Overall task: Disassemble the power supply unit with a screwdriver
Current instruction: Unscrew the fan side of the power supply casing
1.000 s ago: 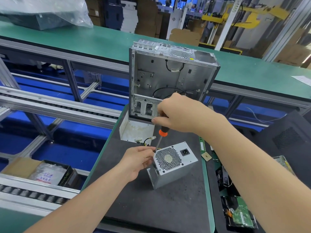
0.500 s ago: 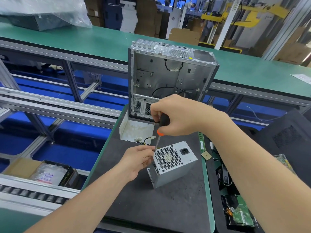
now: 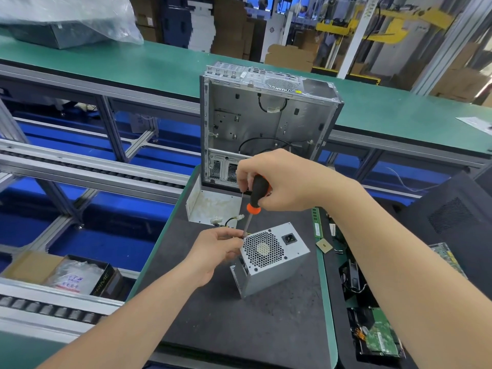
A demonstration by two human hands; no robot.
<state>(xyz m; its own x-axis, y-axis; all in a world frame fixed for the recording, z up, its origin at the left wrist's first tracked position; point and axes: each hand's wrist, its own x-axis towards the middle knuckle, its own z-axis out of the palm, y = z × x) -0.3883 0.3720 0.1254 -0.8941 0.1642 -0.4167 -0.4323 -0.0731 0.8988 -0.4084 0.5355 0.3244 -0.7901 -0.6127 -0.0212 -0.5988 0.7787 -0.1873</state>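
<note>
The fingers [image 3: 246, 170] of the right hand [image 3: 287, 179] are curled round the black-and-orange handle of the screwdriver [image 3: 258, 191]. They grip it from above, so the shaft slants down and to the left towards the upper-left corner of the power supply unit [image 3: 277, 262]. A top-down grip like this probably lets the wrist both press and twist.

The fingers [image 3: 231, 235] of the left hand [image 3: 217, 249] are drawn together and pinch that same corner of the unit, right where the tip comes down. I judge they are there to stop the casing from turning and to keep the tip on the screw. Whether they also touch the shaft cannot be told, and the screw itself is hidden behind them.

The unit stands on the dark mat of the desk [image 3: 239, 328] with its fan grille and mains socket facing up, tilted towards the camera. That puts the corner screws within reach from above. Its cable bundle [image 3: 234, 219] trails away towards a shallow white tray [image 3: 213, 206].

Behind it an emptied computer case [image 3: 266, 121] stands upright with its open side towards the person. To the right, well apart from the unit, lie a memory stick [image 3: 316, 225] and a processor chip [image 3: 323, 245].

The casing looks closed, so this is probably an early screw.
</note>
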